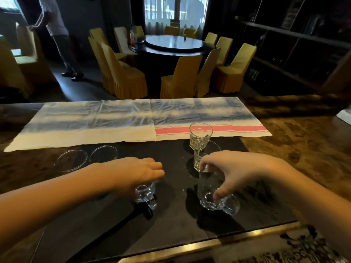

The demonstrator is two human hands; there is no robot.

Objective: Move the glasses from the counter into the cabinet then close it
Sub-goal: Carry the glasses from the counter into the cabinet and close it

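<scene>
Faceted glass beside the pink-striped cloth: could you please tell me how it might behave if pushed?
The faceted glass looks tall with a narrow base, so a high push would probably tip it. Being clear glass, it is likely rigid and breakable. Its facets should aid grip.

Clear glossy glass mugs [216,194], matt black mat [171,221], creased cloth [114,120].

a striped cloth [114,120] lies before a round table [173,43] ringed by yellow chairs [123,76].
</scene>
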